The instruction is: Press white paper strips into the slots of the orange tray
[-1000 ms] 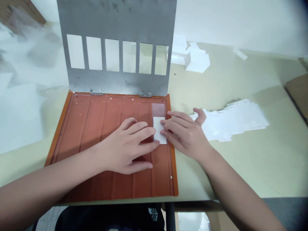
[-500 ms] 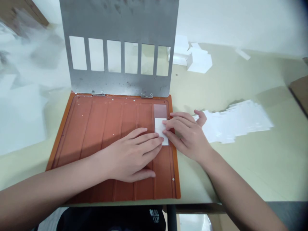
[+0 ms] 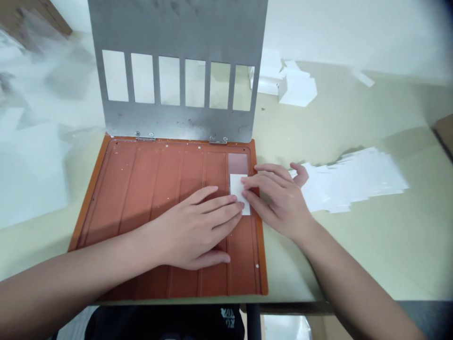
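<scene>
A small white card (image 3: 238, 185) lies flat in the right-hand column of a reddish-brown board (image 3: 159, 184). A pale translucent rectangle (image 3: 238, 163) shows just above it on the board. My left hand (image 3: 201, 229) rests palm down on the board, fingers stretched out, fingertips on the card's lower left part. At the card's right edge, my right hand (image 3: 279, 198) has thumb and index finger close together on it, the other fingers loosely bent. A hinged grey metal plate (image 3: 177, 28) with a row of several rectangular openings stands raised behind the board.
To the right, a fanned spread of white cards (image 3: 357, 182) lies on the pale table (image 3: 382, 250). White box-like pieces (image 3: 297, 87) stand behind the board. Translucent sheets (image 3: 35, 165) cover the left side. A brown box edge (image 3: 444, 134) shows at far right.
The whole view has shifted slightly. Both hands stay at the card in nearly the same pose, and the card keeps its place on the board.
</scene>
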Demonstrator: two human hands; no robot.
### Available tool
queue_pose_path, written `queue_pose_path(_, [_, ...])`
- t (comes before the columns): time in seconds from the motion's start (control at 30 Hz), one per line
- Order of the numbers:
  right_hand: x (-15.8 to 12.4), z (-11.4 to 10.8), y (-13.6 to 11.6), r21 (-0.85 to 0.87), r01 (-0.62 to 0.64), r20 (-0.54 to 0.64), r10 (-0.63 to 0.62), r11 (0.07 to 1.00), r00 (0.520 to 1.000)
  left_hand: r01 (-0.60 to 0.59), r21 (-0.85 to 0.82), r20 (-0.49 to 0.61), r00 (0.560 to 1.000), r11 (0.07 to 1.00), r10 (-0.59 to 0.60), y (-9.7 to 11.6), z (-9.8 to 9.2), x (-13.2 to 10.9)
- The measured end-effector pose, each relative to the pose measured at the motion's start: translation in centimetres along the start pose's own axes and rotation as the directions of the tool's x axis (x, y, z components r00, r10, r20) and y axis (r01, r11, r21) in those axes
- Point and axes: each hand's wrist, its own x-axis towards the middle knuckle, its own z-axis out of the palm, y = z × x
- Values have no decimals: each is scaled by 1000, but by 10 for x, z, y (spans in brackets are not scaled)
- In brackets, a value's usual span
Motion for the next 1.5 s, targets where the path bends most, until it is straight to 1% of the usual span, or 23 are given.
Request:
queue_pose_path(0.3, [0, -1, 1, 4, -12, 14, 12, 1000, 1000, 12, -43, 27, 1000, 999, -11, -1, 0, 0])
queue_pose_path(0.63, [1, -1, 1, 0, -2, 22, 2, 1000, 1000, 18, -51, 28, 999, 999, -16, -1, 0, -1])
queue_pose_path(1.1, [0, 0, 2, -18, 7, 19, -7, 1000, 1000, 4, 4, 8, 1000, 1000, -4, -1, -2, 0])
queue_pose_path(1.3, [0, 0, 2, -27, 7, 21, -6, 1000, 1000, 10, -3, 15, 1000, 1000, -10, -1, -3, 1])
queue_pose_path(1.43, [1, 0, 2, -57, 35, 32, -33, 998, 999, 35, -26, 23, 999, 999, -34, 1, -4, 2])
queue_pose_path(1.5, [2, 0, 3, -93, 49, 56, -44, 994, 997, 57, -49, 29, 998, 997, -56, 2, -4, 2])
